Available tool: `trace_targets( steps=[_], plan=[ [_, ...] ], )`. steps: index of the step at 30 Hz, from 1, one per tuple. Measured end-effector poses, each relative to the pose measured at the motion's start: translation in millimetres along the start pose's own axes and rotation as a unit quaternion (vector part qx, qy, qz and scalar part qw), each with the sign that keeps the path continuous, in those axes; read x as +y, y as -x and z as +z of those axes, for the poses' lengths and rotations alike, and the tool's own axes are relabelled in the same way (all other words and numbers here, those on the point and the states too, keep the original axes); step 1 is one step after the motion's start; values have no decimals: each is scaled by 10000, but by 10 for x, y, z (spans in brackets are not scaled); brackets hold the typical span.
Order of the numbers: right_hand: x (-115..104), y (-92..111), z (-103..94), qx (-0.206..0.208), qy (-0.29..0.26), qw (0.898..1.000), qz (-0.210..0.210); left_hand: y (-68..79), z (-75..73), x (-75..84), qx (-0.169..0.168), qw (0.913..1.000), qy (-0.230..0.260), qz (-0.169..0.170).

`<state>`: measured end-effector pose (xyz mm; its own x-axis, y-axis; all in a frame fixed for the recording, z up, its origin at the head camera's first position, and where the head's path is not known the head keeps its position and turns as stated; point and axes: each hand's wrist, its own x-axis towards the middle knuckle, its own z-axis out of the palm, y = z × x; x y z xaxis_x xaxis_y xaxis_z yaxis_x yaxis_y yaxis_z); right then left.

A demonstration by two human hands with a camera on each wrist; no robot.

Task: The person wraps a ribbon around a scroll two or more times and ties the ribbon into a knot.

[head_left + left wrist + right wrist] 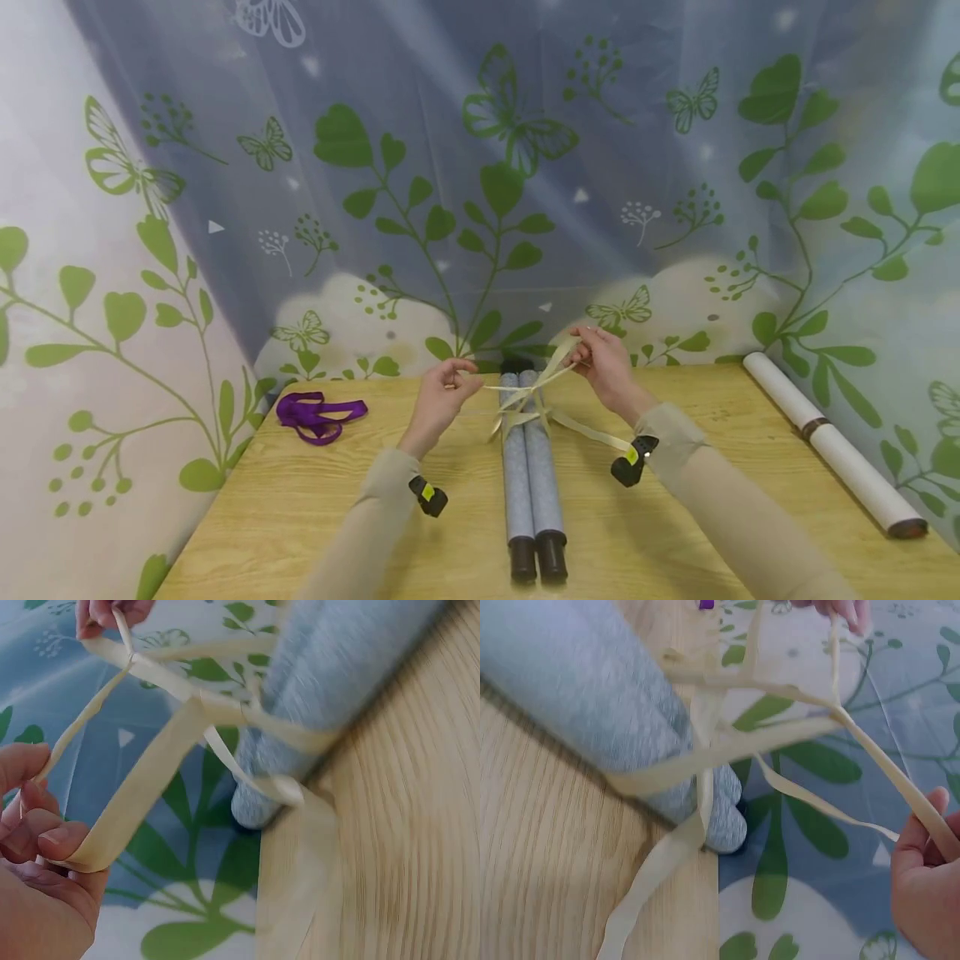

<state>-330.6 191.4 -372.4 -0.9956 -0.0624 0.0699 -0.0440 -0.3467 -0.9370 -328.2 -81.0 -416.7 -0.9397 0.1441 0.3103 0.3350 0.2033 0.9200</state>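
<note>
Pale yellow ribbon, paired grey tubes, dark-ended

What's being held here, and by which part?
The pale ribbon: the left grip and right grip each hold a length leading away from around the two grey rolls.

A bunched purple ribbon is seen at the left of the frame, on a wooden table. A brown-banded white roll is laid slantwise at lower right. The top is filled by a leaf-printed curtain.
</note>
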Motion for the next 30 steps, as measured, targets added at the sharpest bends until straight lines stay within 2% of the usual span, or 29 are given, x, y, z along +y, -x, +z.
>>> trace_targets(
  steps=[7, 14, 21, 30],
  plan=[
    [-118, 2, -262, 220, -179, 9995, -108, 36, -292, -7, -364, 9925, -1115, 335],
    [-248, 53, -484, 278, 21, 9995, -140, 37, -623, 19, -671, 9732, -2132, 536],
    [-367, 146, -713, 272, -200, 9991, -240, 31, -918, 53, -557, 9532, -2928, 512],
    [-449, 181, -1009, 377, -364, 9979, -375, 4, -1277, 97, -391, 9423, -3277, 563]
  ],
)
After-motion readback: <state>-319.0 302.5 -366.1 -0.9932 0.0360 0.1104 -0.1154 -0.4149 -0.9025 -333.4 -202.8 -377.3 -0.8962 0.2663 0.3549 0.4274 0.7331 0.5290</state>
